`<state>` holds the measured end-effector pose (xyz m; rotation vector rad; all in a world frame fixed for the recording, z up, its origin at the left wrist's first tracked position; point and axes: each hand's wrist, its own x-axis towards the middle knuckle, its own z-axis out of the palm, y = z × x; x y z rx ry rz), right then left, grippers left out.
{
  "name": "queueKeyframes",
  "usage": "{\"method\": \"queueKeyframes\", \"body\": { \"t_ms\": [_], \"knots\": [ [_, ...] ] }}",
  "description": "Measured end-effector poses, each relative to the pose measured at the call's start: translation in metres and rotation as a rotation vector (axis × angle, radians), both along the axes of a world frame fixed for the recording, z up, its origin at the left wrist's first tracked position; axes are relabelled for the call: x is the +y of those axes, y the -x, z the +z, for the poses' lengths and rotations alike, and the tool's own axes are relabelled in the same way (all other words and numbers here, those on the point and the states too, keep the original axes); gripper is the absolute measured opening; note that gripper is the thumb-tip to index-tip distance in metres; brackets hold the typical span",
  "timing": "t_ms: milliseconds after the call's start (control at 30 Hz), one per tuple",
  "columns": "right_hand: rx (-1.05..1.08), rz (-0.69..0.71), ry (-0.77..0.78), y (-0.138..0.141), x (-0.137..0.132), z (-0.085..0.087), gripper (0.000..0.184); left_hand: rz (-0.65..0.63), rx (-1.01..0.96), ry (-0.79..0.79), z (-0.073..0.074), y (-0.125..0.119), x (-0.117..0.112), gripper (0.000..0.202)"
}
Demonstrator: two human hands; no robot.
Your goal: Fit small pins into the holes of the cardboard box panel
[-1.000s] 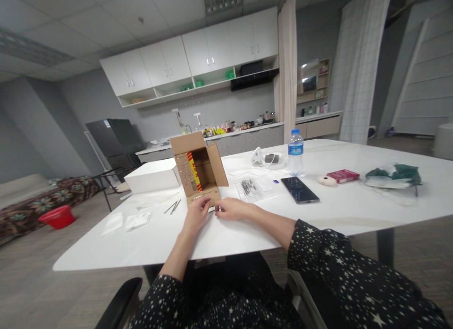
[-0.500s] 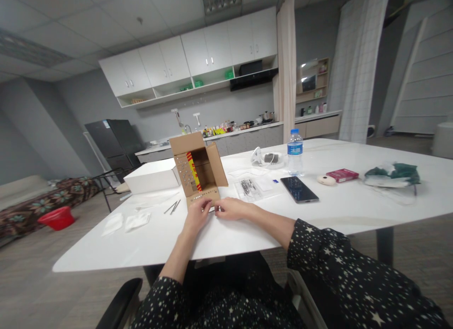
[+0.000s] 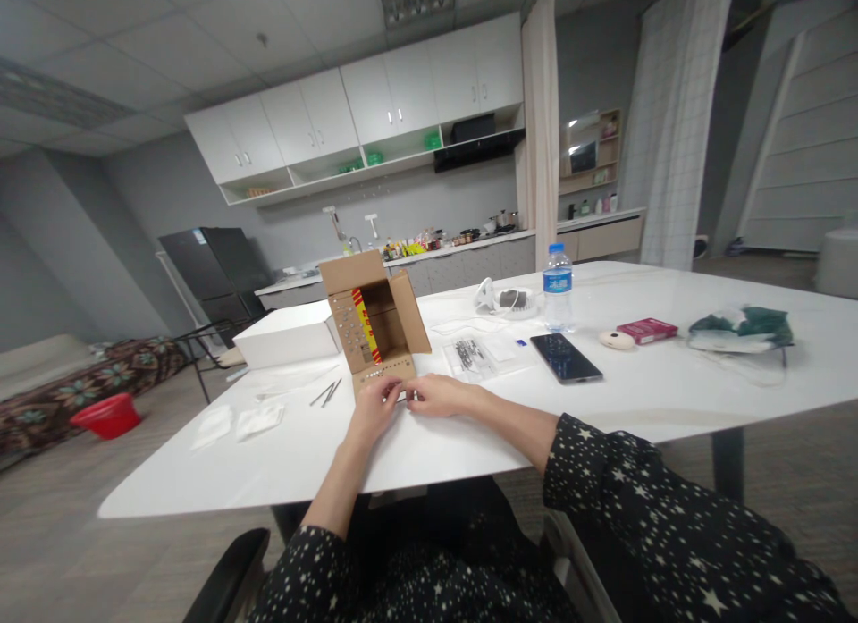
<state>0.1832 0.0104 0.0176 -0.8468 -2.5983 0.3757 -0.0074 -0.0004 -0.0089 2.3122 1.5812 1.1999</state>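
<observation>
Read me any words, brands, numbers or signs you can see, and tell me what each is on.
"冰露", probably: white characters on the blue label of the water bottle, blurred.
Red marks on the yellow strip of the cardboard box: too blurred to read.
Pale print on the maroon box: too small.
Sticker on the refrigerator: too small.
Nothing else is legible.

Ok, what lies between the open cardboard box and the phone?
In the head view, clear plastic packaging with dark pieces lies between the cardboard box and the phone.
</observation>
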Motion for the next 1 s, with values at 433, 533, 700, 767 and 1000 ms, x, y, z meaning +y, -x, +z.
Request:
{"method": "queueKeyframes", "body": {
  "t_ms": [433, 533, 700, 767, 1000],
  "knots": [
    [-0.036, -0.016, -0.017, 0.001, 0.001, -0.002, 0.028, -0.056, 0.054, 0.084, 0.005, -0.005, -0.008, 0.025],
    [-0.045, -0.021, -0.011, 0.001, 0.001, -0.001, 0.027, -0.061, 0.062, 0.076, 0.005, -0.006, -0.01, 0.025],
    [-0.029, -0.025, -0.001, 0.001, 0.0, -0.001, 0.033, -0.076, 0.064, 0.074, 0.007, -0.006, -0.013, 0.024],
    [-0.023, -0.021, -0.007, 0.001, -0.001, -0.001, 0.035, -0.078, 0.063, 0.07, 0.007, -0.006, -0.014, 0.024],
    [-0.032, -0.017, -0.011, 0.0, -0.004, 0.003, 0.029, 0.004, -0.015, 0.017, 0.009, -0.007, -0.013, 0.022]
  ]
}}
